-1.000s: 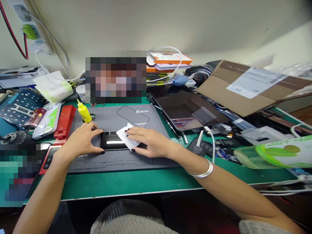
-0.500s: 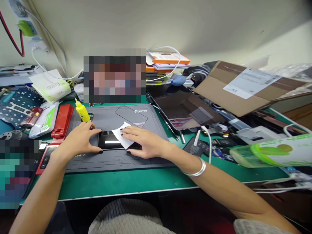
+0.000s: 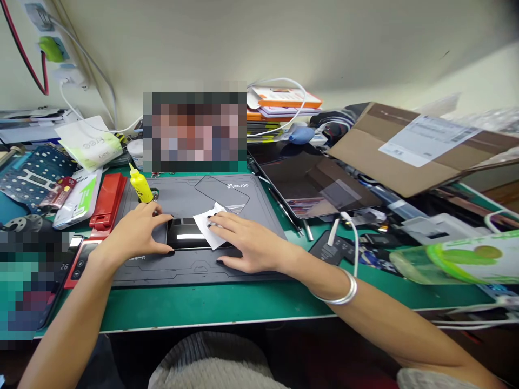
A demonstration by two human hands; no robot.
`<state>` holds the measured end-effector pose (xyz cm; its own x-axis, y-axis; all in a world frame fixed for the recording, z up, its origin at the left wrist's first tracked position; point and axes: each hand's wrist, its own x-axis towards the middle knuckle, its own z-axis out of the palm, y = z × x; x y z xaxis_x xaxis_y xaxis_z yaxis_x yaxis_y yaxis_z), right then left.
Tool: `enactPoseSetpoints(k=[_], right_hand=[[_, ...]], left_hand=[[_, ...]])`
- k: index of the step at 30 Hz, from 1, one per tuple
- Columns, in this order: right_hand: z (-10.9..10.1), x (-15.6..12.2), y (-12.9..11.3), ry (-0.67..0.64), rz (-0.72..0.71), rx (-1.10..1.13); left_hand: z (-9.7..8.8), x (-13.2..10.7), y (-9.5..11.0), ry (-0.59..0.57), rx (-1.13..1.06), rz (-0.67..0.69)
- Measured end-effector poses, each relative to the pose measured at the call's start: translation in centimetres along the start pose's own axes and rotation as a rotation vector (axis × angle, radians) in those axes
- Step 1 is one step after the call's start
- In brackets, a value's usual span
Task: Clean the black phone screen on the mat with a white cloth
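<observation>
A phone with a glossy black screen (image 3: 184, 236) lies flat on a grey work mat (image 3: 158, 273). My left hand (image 3: 135, 232) steadies its left end, thumb on the near edge and index finger on the far edge. Under the fingers of my right hand (image 3: 247, 240) a white wipe (image 3: 208, 232) is pressed against the screen; the right thumb sits apart, at the near side. My right hand covers the phone's right end. Beyond the phone, a thin black-edged clear panel (image 3: 223, 192) rests on the mat. A yellow dropper bottle (image 3: 140, 185) stands past my left hand.
Left of the mat lie a red tool (image 3: 107, 202) and another phone (image 3: 60, 281), partly blurred out. To the right are a dark tablet-like panel (image 3: 308, 181), a battery (image 3: 326, 248), a white cable (image 3: 356, 243) and a cardboard box (image 3: 365, 135). A green-white packet (image 3: 470, 256) sits far right.
The view has shifted slightly. My right hand has slid a little to the right and toward me, with the wipe shifting slightly across the screen. My left hand keeps its place on the phone.
</observation>
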<state>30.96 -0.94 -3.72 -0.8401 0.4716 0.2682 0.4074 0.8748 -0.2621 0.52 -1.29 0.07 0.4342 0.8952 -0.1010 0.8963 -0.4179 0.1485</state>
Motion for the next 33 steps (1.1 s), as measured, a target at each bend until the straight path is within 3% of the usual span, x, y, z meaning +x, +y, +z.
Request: enactPoseSetpoints(k=[22, 33], right_hand=[[0.0, 0.6, 0.1, -0.027, -0.005, -0.012], [-0.8, -0.2, -0.7, -0.082, 0.078, -0.074]], left_hand=[[-0.1, 0.1, 0.1, -0.023, 0.04, 0.008], [-0.2, 0.0, 0.2, -0.032, 0.033, -0.007]])
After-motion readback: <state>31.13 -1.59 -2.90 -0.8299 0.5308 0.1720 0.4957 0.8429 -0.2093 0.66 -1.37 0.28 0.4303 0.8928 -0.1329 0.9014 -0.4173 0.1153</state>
